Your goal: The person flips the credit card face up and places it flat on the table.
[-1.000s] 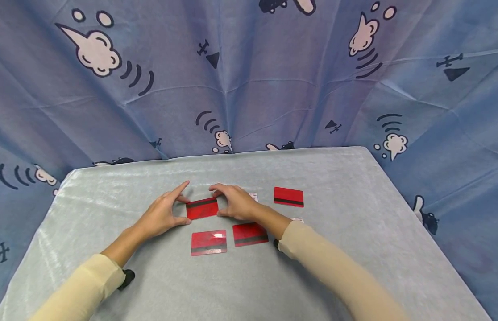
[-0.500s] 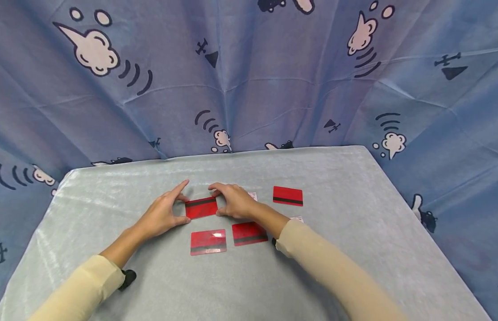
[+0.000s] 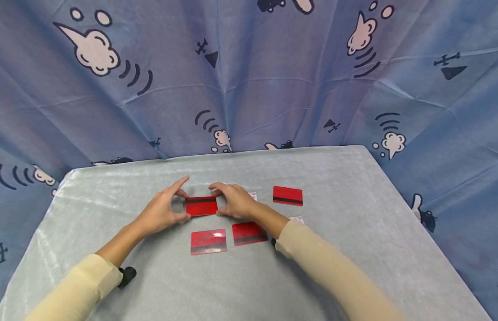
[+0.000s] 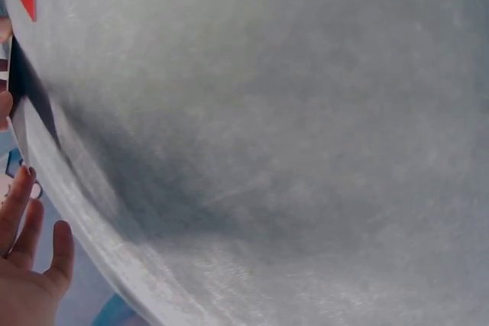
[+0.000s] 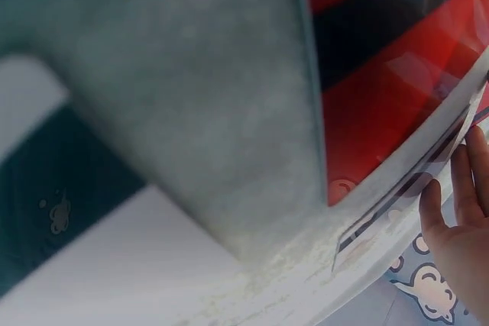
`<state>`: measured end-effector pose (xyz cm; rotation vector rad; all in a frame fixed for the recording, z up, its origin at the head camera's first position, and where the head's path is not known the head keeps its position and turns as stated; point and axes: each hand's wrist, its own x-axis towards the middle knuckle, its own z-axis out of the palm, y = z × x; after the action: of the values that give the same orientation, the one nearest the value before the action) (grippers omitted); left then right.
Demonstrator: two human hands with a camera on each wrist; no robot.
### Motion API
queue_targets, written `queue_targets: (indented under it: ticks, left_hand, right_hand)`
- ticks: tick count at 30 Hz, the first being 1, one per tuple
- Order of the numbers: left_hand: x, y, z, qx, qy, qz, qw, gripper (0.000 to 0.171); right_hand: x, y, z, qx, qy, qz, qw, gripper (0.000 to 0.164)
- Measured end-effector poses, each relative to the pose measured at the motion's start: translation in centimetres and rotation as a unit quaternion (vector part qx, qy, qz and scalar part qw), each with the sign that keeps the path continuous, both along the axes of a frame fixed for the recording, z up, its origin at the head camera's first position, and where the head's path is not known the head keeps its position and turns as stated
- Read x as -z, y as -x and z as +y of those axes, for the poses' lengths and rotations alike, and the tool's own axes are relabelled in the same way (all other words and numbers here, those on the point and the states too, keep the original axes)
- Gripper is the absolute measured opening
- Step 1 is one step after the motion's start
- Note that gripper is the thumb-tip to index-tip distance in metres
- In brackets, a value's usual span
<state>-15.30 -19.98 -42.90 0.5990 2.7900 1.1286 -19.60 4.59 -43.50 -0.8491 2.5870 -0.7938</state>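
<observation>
Between my two hands is a red card (image 3: 201, 207) with a black stripe along its far edge. My left hand (image 3: 158, 213) pinches its left side, thumb at the near corner and a finger at the far one. At the opposite end, my right hand (image 3: 238, 203) holds the card in the same way. In the left wrist view the left hand (image 4: 30, 265) shows only partly. Fingers of the right hand (image 5: 462, 242) appear at the edge of the right wrist view, beyond a red striped card (image 5: 382, 112) lying on the cloth.
Two red striped cards, one left (image 3: 208, 242) and one right (image 3: 250, 233), lie nearer me. Another red card (image 3: 288, 196) lies to the right. Pale cards (image 3: 254, 195) are partly covered by my right hand and forearm. A patterned blue curtain (image 3: 273, 89) hangs behind the table.
The held card has turned slightly clockwise, so its edges run straighter across. My left hand has shifted a little away from me; the right hand has stayed nearly still.
</observation>
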Motion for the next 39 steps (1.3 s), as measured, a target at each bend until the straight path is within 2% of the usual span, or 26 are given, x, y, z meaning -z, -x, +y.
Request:
queue_targets:
  ticks: [5,14,24,39]
  left_hand:
    - [-0.5,0.1,0.1,0.004,-0.016,-0.006,0.9998,0.101]
    - [-1.5,0.2,0.7,0.011,-0.029,0.007,0.9995,0.098]
    - [-1.9,0.2,1.2,0.014,-0.047,0.016,0.9986,0.096]
    - [-2.8,0.6,1.7,0.017,-0.029,0.009,0.9994,0.095]
  right_hand:
    - [-0.1,-0.1,0.0,0.003,0.004,-0.005,1.0,0.07]
    - [-0.1,-0.1,0.1,0.003,0.012,-0.006,1.0,0.071]
    - [0.0,0.0,0.3,0.005,0.019,-0.019,1.0,0.072]
    - [0.3,-0.1,0.5,0.009,0.043,-0.02,0.999,0.075]
